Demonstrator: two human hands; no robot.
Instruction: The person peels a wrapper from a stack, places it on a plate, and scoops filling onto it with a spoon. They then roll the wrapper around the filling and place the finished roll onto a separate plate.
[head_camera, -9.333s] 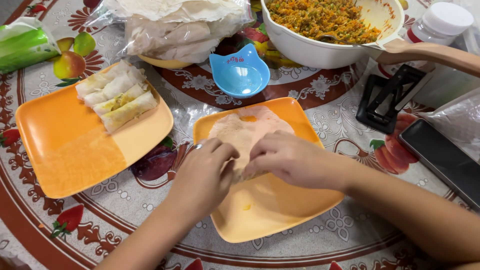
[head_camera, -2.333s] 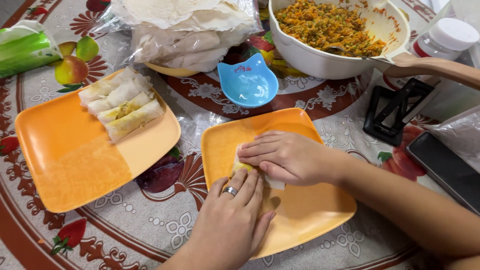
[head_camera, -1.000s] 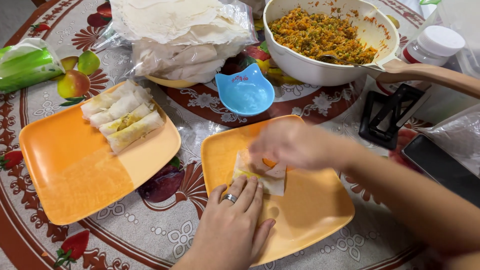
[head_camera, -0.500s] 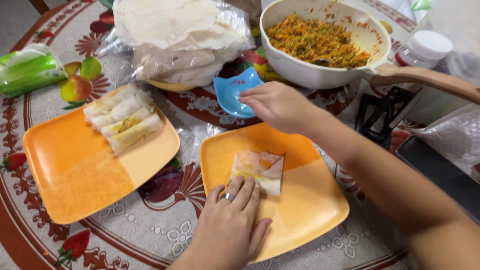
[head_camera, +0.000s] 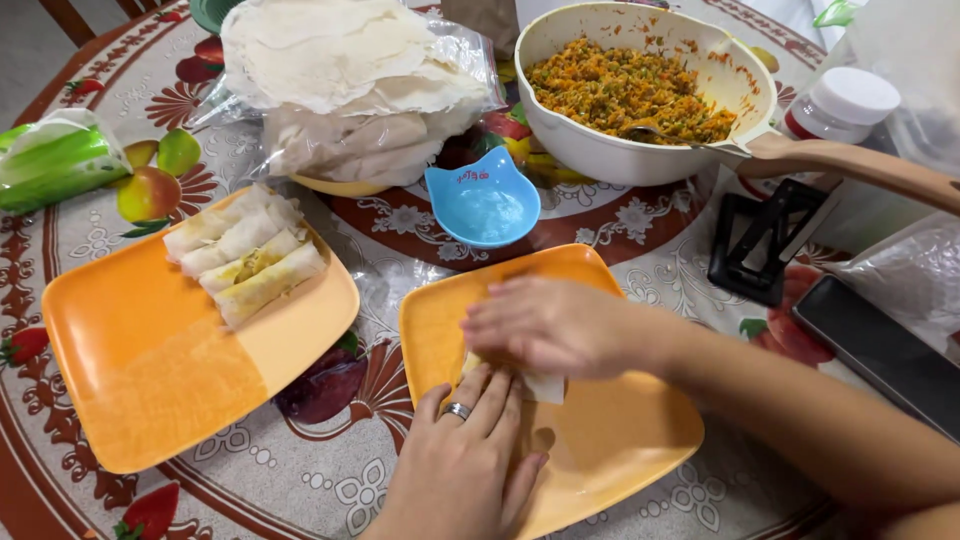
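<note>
A half-rolled pale wrapper (head_camera: 541, 384) lies on the near orange square plate (head_camera: 620, 440). My left hand (head_camera: 468, 450), with a ring on one finger, presses flat on the roll's near edge. Over the roll's far side rests my right hand (head_camera: 545, 325), fingers spread and pressing down, hiding most of the wrapper. A small blue cat-shaped bowl (head_camera: 483, 198) with whitish liquid stands just beyond the plate. Several finished rolls (head_camera: 247, 253) lie side by side on the left orange plate (head_camera: 150, 370).
A cream pan (head_camera: 620, 150) of orange-green filling with a spoon and long wooden handle sits at the back right. A bag of wrapper sheets (head_camera: 345, 70) is at the back centre. A white-capped jar (head_camera: 838, 100), black stand (head_camera: 765, 240), dark phone (head_camera: 885, 350) and green packet (head_camera: 55, 160) surround.
My right hand came back from the blue bowl and now lies on the roll, covering its open flap. The left hand stayed in place.
</note>
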